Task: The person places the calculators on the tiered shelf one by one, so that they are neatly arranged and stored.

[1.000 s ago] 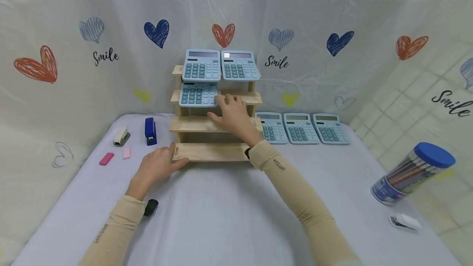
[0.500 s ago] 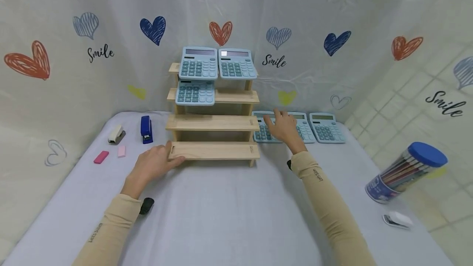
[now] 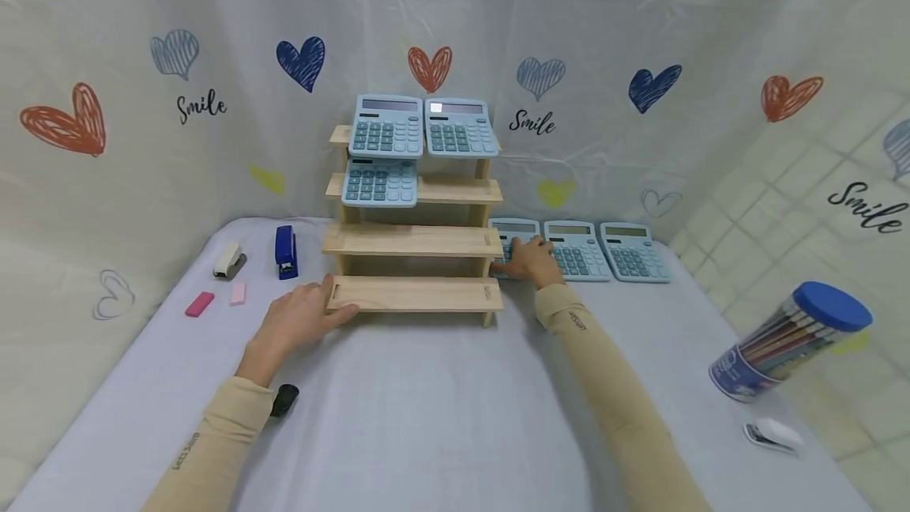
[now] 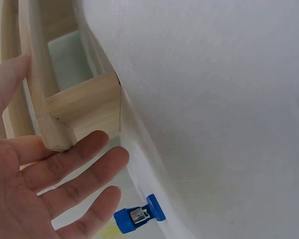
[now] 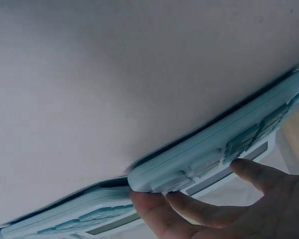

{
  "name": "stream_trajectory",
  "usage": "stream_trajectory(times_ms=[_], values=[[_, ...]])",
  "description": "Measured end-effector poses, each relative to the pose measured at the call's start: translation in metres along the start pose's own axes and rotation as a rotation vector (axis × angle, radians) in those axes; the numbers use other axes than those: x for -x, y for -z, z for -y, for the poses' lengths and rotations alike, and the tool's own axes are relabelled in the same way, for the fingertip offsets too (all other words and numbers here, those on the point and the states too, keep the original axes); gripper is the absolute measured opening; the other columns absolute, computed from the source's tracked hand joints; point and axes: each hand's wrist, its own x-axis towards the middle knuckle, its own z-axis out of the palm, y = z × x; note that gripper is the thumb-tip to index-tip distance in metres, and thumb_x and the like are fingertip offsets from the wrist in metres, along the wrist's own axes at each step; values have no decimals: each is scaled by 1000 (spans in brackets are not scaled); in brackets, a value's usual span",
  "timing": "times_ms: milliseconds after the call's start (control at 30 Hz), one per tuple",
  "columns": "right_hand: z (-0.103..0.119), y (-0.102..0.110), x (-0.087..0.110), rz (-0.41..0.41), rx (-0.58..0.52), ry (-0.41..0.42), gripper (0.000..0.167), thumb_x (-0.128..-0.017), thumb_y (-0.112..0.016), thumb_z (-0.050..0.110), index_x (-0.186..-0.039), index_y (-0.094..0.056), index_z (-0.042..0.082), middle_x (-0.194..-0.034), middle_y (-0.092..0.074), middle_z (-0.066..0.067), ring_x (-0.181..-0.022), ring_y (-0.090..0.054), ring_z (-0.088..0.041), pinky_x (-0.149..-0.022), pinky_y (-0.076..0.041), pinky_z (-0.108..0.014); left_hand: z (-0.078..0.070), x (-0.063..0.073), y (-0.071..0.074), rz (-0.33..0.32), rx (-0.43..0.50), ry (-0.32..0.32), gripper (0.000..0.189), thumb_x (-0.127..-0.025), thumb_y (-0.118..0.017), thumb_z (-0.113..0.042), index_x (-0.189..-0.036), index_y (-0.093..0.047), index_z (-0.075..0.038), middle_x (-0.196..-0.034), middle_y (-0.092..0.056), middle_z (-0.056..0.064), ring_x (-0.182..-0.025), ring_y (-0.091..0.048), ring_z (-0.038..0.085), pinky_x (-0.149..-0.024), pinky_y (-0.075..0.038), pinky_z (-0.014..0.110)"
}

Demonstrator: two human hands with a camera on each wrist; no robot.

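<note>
A tiered wooden rack (image 3: 412,239) stands on the table. My left hand (image 3: 295,326) holds the left end of its lowest board, thumb on the front edge and index finger against the end; the other fingers extend past it in the left wrist view. Two light-blue calculators, one of them this calculator (image 3: 387,129), lean on the top tier, and another calculator (image 3: 380,182) is on the tier below. My right hand (image 3: 533,261) is over the nearest calculator (image 5: 214,134) on the table, thumb spread over its keys and fingertips at its side edge. The hand partly hides it.
Two more calculators, a middle one (image 3: 579,251) and a right one (image 3: 633,251), lie beside it. At left are a blue stapler (image 3: 287,252), a white stapler (image 3: 230,261) and two erasers, one bright pink (image 3: 200,304). A pencil jar (image 3: 789,342) and a white stapler (image 3: 773,434) are at right.
My right hand has left the rack's second tier, moved right and come down onto the nearest calculator on the table. My left hand stays at the lowest board.
</note>
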Motion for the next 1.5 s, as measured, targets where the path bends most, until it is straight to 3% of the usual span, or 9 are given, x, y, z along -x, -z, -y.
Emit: stream_trajectory(times_ms=[267,633,800,833,967,1033,1067,1133,1500], values=[[2,-3,9,67,36,-68,101,-89,-53,70,-162,-15,10,-154,-12,-49,-141,-20,-67,-110,-33,-70,-2,0,1,3,6,5,85,-95,-59,-55,-147,-40,10,-113,-67,28,-77,-58,25,-64,-50,43],[-17,14,45,86,-48,67,96,-91,-48,69,-160,-23,8,-156,-36,-32,-139,-36,-57,-109,-34,-68,4,0,2,15,-5,17,86,-95,-57,-59,-147,-40,8,-116,-66,28,-79,-59,25,-64,-50,43],[-33,29,59,38,-96,93,96,-90,-49,70,-161,-21,12,-155,-38,-33,-138,-39,-57,-107,-38,-67,4,0,5,24,0,14,84,-95,-58,-57,-146,-41,8,-106,-66,23,-75,-56,23,-59,-44,36],[-35,34,62,23,-99,102,97,-89,-48,71,-161,-22,11,-143,-51,-33,-126,-51,-54,-103,-42,-64,4,0,6,24,2,12,84,-95,-58,-57,-145,-41,9,-104,-66,22,-74,-56,23,-58,-43,35],[-37,55,79,-73,-106,135,94,-91,-46,71,-161,-23,12,-128,-60,-35,-130,-44,-58,-105,-39,-67,4,2,5,20,7,7,83,-95,-59,-55,-145,-41,9,-99,-65,20,-72,-54,22,-56,-41,33],[-34,67,88,-128,-113,156,93,-92,-46,71,-161,-24,12,-127,-59,-36,-128,-46,-56,-104,-40,-67,4,2,4,22,8,6,85,-95,-59,-55,-146,-39,10,-100,-65,21,-71,-54,22,-55,-40,32],[-31,72,92,-153,-114,162,92,-93,-45,70,-161,-23,12,-142,-48,-38,-138,-34,-58,-107,-35,-69,4,2,4,21,10,5,85,-95,-59,-55,-147,-39,10,-100,-65,21,-71,-54,22,-55,-40,32],[-24,83,99,-189,-114,184,91,-93,-45,69,-161,-23,13,-150,-36,-39,-136,-37,-55,-105,-37,-69,4,2,4,19,10,2,86,-95,-59,-55,-147,-39,10,-103,-65,23,-72,-54,22,-55,-40,32],[46,99,109,-241,6,284,87,-86,-53,66,-159,-32,23,-144,-36,-37,-127,-38,-48,-101,-39,-61,1,1,1,12,19,-6,85,-96,-59,-55,-147,-39,10,-114,-66,28,-77,-57,25,-59,-46,38]])
